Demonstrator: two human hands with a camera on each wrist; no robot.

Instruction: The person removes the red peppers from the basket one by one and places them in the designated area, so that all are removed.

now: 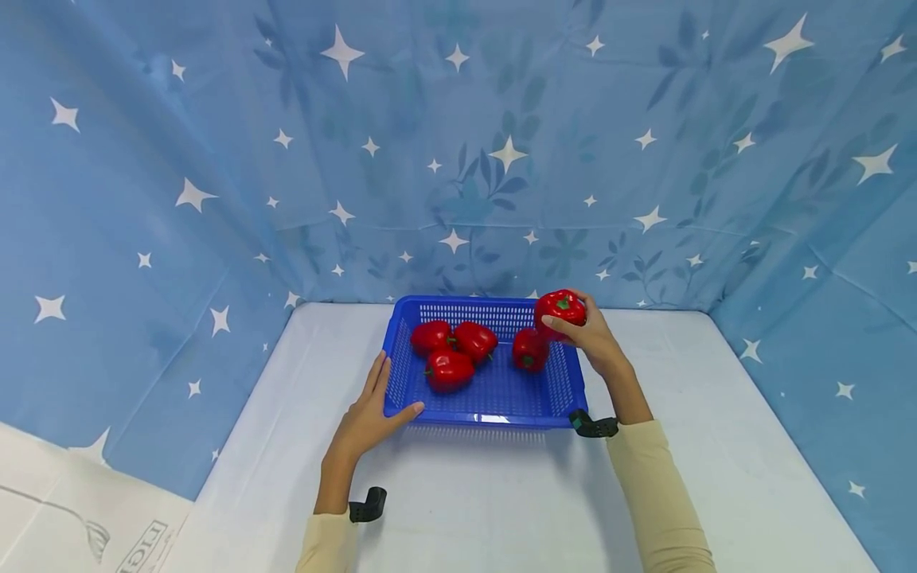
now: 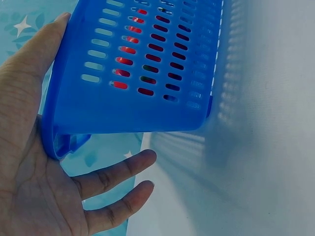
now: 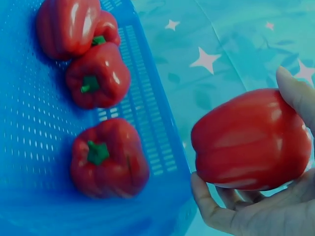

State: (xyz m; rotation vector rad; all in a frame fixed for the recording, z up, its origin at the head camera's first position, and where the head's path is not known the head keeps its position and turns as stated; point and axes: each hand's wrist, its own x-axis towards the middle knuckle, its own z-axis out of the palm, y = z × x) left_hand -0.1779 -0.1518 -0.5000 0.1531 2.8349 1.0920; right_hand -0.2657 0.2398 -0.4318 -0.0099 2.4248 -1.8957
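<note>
A red bell pepper (image 1: 559, 309) with a green stem is in my right hand (image 1: 595, 338), gripped between thumb and fingers above the basket's right rear corner. In the right wrist view the held pepper (image 3: 251, 140) appears beside the rim. Below it, another red bell pepper (image 1: 530, 350) lies in the blue plastic basket (image 1: 494, 402). My left hand (image 1: 368, 418) rests against the basket's front left corner. In the left wrist view the thumb lies along the basket rim (image 2: 51, 98), and two fingers extend straight past the corner.
A cluster of red bell peppers (image 1: 450, 371) lies in the basket's left half. The basket stands on a white table (image 1: 494, 501) near its back edge. A blue curtain with white stars (image 1: 458, 159) hangs behind and at both sides.
</note>
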